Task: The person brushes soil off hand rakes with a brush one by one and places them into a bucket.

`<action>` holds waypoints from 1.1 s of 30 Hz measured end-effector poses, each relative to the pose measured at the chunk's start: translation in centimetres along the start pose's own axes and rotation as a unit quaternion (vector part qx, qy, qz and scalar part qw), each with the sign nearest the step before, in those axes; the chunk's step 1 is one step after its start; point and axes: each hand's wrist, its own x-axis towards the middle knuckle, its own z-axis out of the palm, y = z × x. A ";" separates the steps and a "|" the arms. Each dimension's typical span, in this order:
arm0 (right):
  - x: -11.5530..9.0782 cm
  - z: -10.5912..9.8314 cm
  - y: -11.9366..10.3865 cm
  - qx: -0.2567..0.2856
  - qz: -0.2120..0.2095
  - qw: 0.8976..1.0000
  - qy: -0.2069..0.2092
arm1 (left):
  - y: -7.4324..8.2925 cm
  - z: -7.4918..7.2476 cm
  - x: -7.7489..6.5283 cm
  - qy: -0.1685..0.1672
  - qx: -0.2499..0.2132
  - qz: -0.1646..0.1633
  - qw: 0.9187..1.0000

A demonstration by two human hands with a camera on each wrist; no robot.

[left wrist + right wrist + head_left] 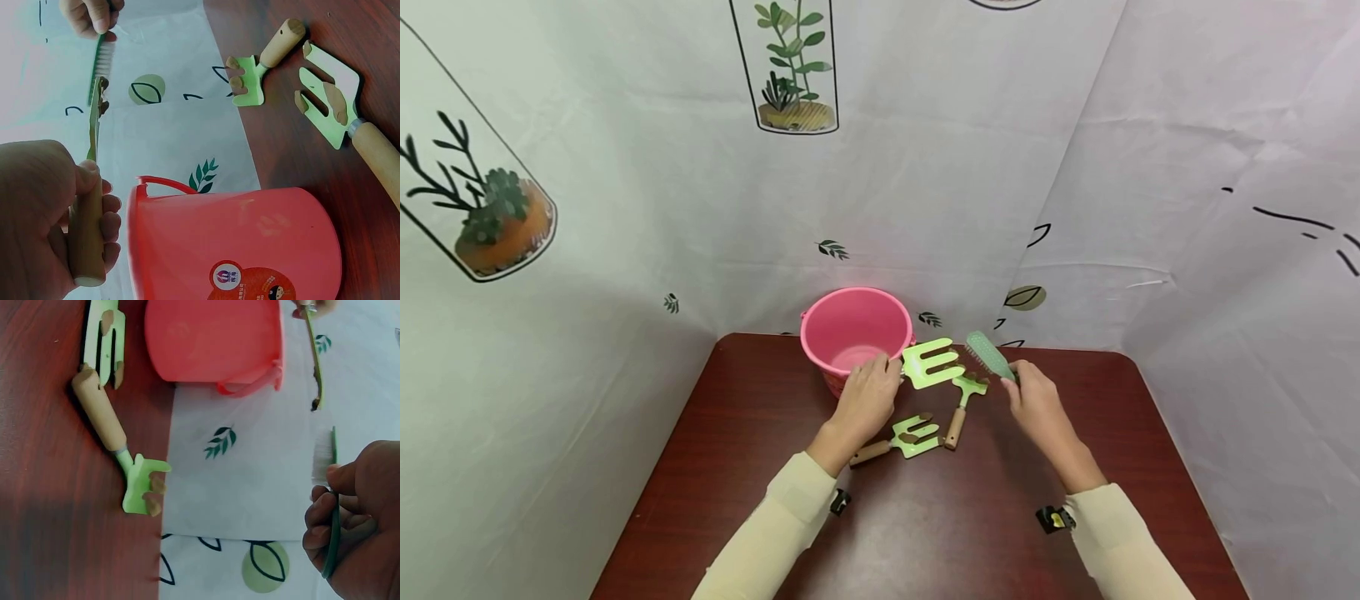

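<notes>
My left hand [870,395] grips the wooden handle of a light green garden fork [928,364], raised beside the rim of a pink bucket [822,354]. Brown lumps cling to its tines in the left wrist view. A green scrub brush [988,354] is held by its handle in my right hand [1036,403], bristles facing the fork's tines. On the table below lie a second green fork [347,100] and a small green rake [139,487]. Both have wooden handles and brown smears on their tines.
The dark red-brown table [895,533] ends against white printed cloth [925,200] at the back and sides. The bucket stands near its back edge, with the loose tools in front and to the right of it.
</notes>
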 end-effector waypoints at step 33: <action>-1.0 1.5 -6.2 -0.018 -0.029 0.996 -0.080 | 0.8 -0.4 0.6 -0.040 -0.012 -0.010 0.999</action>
